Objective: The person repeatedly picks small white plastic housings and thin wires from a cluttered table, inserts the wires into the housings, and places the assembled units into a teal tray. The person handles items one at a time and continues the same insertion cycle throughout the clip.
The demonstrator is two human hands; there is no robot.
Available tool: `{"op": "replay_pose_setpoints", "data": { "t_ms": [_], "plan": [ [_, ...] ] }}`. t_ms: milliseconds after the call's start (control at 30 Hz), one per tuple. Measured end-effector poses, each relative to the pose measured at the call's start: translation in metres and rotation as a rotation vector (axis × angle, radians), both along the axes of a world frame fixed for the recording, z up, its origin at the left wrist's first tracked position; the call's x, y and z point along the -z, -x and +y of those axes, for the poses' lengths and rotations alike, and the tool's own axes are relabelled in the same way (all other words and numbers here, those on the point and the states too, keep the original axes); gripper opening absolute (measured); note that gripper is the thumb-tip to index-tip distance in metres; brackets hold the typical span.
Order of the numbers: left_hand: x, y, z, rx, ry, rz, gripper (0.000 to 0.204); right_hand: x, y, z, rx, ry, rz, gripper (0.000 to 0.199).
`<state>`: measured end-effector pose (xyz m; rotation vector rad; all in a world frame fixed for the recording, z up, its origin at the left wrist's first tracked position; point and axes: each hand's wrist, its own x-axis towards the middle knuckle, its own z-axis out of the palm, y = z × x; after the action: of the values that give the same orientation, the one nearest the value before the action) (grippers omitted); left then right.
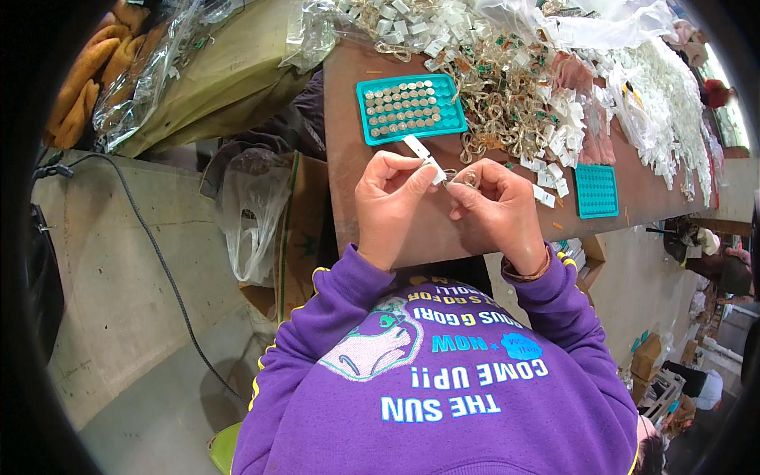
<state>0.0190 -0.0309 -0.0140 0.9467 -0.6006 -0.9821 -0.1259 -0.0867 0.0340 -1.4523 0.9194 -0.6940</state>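
Note:
My left hand (390,207) pinches a small white plastic case (416,147) between thumb and fingers, near the table's front edge. In my right hand (507,207) is a small coil of thin wire (470,179), held between thumb and fingers close to the case. The wire seems to run to the case's end, but the join is too small to make out. Just beyond the hands lies a teal tray (364,119) with rows of round silver button cells. Past the right hand spreads a heap of coiled wires (507,103) with small green and white parts.
More white plastic cases (554,174) lie scattered by the heap. A second teal tray (596,191) sits at the table's right. Large piles of white pieces (665,111) and clear plastic bags cover the far side. On the left stand a cardboard box (302,229) and a plastic bag (253,206).

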Motion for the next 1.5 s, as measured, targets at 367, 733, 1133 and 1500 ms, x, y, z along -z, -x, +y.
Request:
{"op": "replay_pose_setpoints", "data": {
  "t_ms": [367, 733, 1133, 1500],
  "plan": [
    [0.002, 0.000, -0.002, 0.066, -0.006, -0.015, 0.015, -0.012, 0.003, -0.016, -0.035, -0.507, -0.228, 0.010],
    [0.008, -0.003, -0.003, 0.037, -0.004, 0.237, 0.013, 0.012, -0.006, 0.017, -0.010, -0.065, -0.086, 0.009],
    [0.003, 0.004, 0.003, -0.099, 0.070, -0.154, 0.015, -0.006, -0.011, -0.002, -0.027, 0.419, 0.223, 0.010],
    [0.009, 0.006, 0.000, -0.156, 0.126, -0.232, 0.017, -0.006, -0.009, -0.008, -0.066, 0.367, 0.224, 0.008]
  ]
}}
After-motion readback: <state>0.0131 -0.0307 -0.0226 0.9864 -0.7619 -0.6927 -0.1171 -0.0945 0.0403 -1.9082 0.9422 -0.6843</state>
